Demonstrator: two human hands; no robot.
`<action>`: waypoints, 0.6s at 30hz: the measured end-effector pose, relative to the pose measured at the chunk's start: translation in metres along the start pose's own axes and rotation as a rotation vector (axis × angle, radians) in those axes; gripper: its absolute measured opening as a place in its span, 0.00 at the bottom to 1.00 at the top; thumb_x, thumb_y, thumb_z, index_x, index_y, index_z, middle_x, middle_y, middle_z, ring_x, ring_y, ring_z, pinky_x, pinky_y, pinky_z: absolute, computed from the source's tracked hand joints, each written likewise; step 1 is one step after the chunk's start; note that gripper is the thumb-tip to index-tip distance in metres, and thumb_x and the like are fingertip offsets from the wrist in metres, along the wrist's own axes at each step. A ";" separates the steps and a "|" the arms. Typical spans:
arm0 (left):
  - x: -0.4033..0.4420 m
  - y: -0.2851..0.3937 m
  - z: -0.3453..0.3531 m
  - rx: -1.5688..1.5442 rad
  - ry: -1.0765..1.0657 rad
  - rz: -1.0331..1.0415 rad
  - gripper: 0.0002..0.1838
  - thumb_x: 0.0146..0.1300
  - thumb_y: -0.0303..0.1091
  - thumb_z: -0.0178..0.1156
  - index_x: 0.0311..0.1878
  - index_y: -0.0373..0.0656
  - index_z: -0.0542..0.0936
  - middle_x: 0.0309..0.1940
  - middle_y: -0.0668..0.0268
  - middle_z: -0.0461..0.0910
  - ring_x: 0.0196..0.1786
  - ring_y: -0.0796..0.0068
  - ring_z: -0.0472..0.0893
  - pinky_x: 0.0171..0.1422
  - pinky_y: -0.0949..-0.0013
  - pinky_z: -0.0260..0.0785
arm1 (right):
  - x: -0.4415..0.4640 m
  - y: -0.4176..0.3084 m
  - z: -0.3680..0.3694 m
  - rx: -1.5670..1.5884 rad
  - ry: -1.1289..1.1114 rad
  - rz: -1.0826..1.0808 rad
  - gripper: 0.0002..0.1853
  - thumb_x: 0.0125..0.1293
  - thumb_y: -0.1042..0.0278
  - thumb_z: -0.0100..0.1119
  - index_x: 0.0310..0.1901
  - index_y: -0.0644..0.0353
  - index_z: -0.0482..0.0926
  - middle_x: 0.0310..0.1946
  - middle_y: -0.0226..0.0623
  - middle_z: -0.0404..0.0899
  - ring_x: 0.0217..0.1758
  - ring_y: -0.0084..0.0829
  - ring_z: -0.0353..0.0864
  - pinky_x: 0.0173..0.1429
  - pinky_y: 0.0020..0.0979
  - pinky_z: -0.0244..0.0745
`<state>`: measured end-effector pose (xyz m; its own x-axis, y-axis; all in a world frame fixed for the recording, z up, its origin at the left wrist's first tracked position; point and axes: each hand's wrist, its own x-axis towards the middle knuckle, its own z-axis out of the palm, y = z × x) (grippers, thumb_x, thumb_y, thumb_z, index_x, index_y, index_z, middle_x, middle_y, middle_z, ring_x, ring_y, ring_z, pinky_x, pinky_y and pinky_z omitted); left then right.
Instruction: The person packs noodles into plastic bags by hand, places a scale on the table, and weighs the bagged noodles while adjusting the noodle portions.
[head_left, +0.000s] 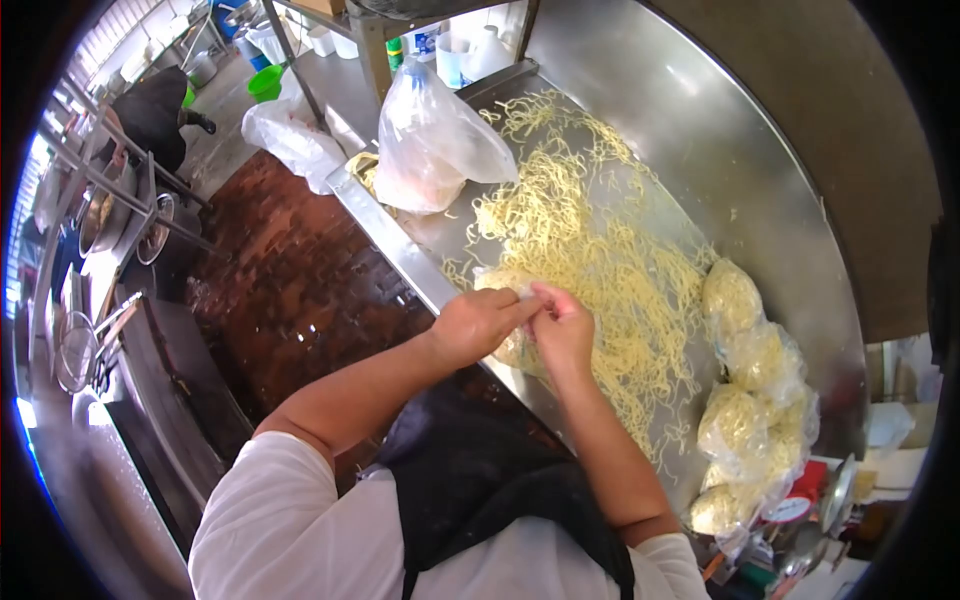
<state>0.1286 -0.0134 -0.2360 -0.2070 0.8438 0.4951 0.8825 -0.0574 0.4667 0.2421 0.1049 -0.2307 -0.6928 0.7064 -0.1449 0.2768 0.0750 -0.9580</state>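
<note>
My left hand (pixel 477 325) and my right hand (pixel 562 328) meet at the near edge of a metal tray table (pixel 405 262). Their fingers are pinched together at the top of a clear plastic bag of noodles (pixel 515 350), which lies partly hidden under them. Loose yellow noodles (pixel 620 290) spread over the metal beyond and to the right of my hands. Filled bags of noodles (pixel 735 430) are piled along the right side. A large translucent plastic bag (pixel 425 140) stands at the table's far left corner.
A raised curved metal wall (pixel 700 110) bounds the table's far right. Shelf posts (pixel 374 60) stand behind the large bag. At the left are metal racks with pans and a strainer (pixel 76 350). A person in dark clothes (pixel 150 115) is at the upper left.
</note>
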 end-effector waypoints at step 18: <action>0.003 -0.005 -0.009 -1.732 -0.374 -1.246 0.15 0.68 0.45 0.62 0.29 0.52 0.70 0.15 0.77 0.61 0.18 0.82 0.62 0.22 0.74 0.50 | -0.017 -0.020 -0.009 -0.534 -0.105 -0.411 0.13 0.60 0.73 0.63 0.47 0.61 0.81 0.38 0.42 0.80 0.39 0.39 0.83 0.41 0.36 0.77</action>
<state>0.1194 -0.0150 -0.2303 0.0433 0.8429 -0.5363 -0.8112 0.3430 0.4736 0.2544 0.0973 -0.2066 -0.8653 0.4765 0.1553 0.2496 0.6785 -0.6909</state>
